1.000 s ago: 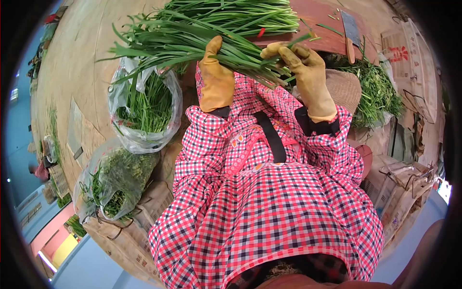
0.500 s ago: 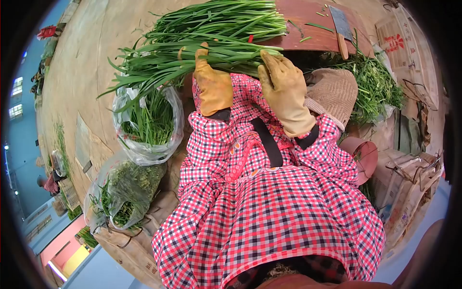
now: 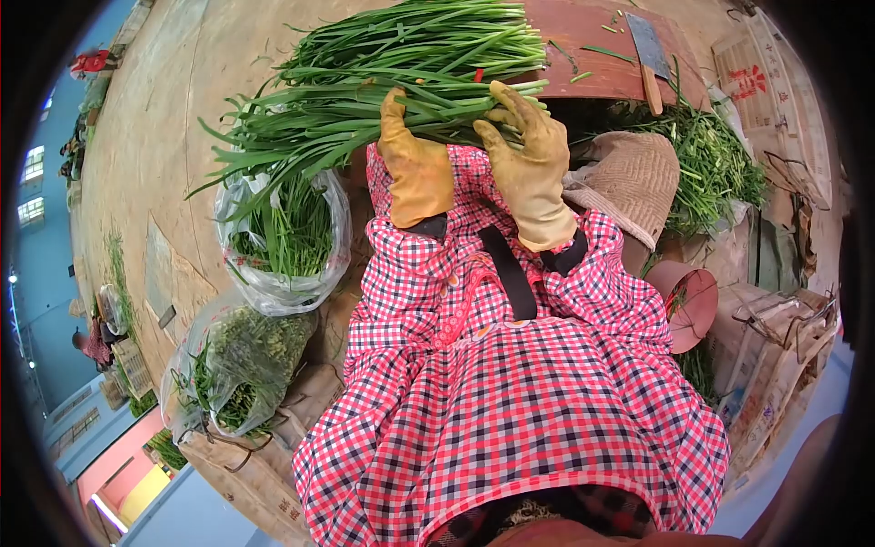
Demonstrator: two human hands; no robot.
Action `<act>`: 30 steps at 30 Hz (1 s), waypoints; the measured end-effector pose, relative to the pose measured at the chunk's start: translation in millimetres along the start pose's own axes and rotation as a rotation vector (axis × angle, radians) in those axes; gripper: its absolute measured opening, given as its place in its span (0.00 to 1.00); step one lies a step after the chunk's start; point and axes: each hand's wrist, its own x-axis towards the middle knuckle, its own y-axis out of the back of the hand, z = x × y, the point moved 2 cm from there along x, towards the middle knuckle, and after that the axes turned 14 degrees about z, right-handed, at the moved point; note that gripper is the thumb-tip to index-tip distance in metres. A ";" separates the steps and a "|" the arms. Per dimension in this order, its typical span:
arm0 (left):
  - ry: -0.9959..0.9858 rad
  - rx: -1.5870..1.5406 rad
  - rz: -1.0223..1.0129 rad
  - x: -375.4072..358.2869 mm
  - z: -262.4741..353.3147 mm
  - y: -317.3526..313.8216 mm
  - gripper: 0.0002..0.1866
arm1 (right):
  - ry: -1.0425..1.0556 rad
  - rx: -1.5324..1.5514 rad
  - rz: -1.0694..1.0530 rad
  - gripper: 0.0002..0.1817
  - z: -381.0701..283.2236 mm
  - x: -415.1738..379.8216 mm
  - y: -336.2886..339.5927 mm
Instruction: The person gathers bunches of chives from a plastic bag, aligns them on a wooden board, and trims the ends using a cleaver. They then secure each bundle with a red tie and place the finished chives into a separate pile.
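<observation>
My left hand, in a yellow rubber glove, is wrapped round the leafy middle of a bunch of long green stalks. Near the pale cut ends, my right hand, gloved too, has its fingers curled round the same bunch. The leaves droop to the left, over an open plastic bag. Just beyond lies a larger pile of the same greens, its pale ends pointing right. A small red band shows at the stalks between the two.
A cleaver lies on the red board at the upper right. Cut greens are heaped below it. Plastic bags of greens stand at left. A pink bucket is at right. A person is far left.
My right hand has curled its fingers further round the stalk ends and shifted slightly left. My left hand has moved a little right along the bunch.
</observation>
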 end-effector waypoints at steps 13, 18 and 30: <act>0.097 -0.188 0.063 18.5 -32.6 3.8 0.24 | -0.564 0.451 -0.146 0.14 24.4 6.8 33.7; 0.099 -0.297 0.055 27.3 -37.9 4.8 0.26 | -0.557 0.335 -0.166 0.12 31.3 30.8 93.3; 0.248 -0.602 -0.011 41.0 -16.8 12.9 0.18 | 0.169 -0.223 -0.451 0.43 -29.6 91.9 82.7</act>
